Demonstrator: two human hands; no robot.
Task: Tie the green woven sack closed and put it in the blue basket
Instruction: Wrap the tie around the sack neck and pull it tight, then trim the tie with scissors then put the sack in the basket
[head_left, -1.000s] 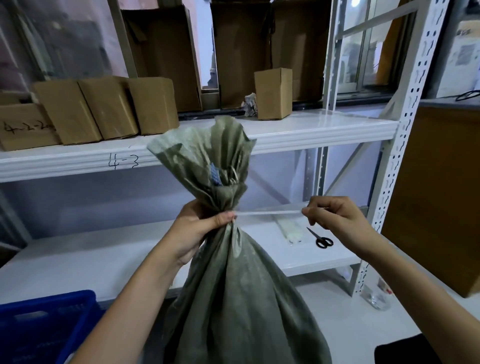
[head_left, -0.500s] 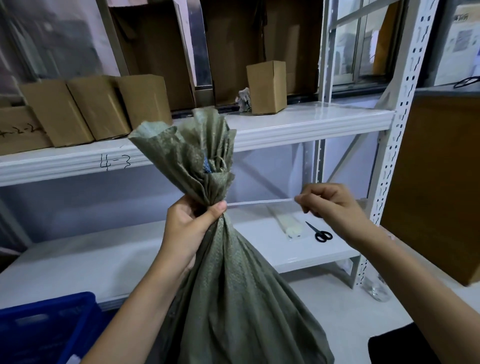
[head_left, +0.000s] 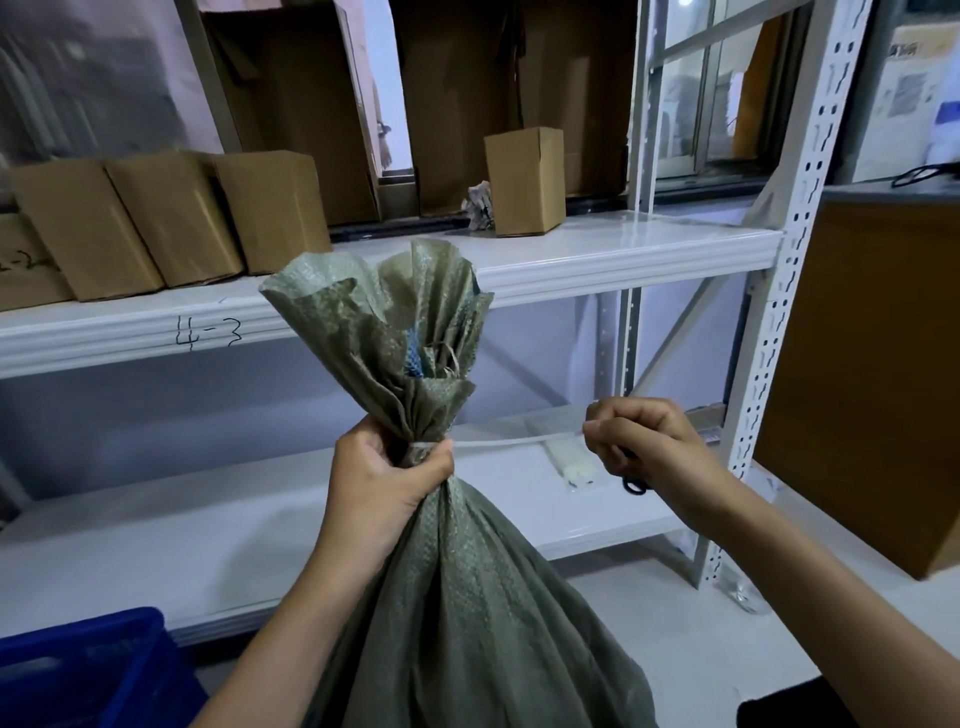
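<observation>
The green woven sack (head_left: 467, 597) hangs upright in the middle of the view, its long axis running roughly straight up and down, with the gathered neck at the top and the loose mouth flaring above it like a ruffle. The left hand (head_left: 387, 480) grips that neck from the sack's left side, fingers and thumb curled tight round the bunched weave just below a white tie (head_left: 498, 442) that already circles it. From the neck the tie's free end runs out almost level to the sack's right, at right angles to the sack's axis, and ends in the right hand (head_left: 649, 447), whose fingers (head_left: 605, 434) are curled together and pinch the strip (a plastic cable tie, by the look of it, though that is a guess).

So the pull that matters goes sideways away from the neck, with the left hand as the anchor and the right hand as the one that draws. The right hand stands well apart from the neck; the left is on it. The loop looks snug, though how tight it truly is cannot be told.

The blue basket (head_left: 78, 670) sits low and to the sack's left, nearer the left arm than the right, and the sack is not yet in it. Behind the sack stands a white shelf (head_left: 623, 249) with cardboard boxes (head_left: 176, 218).
</observation>
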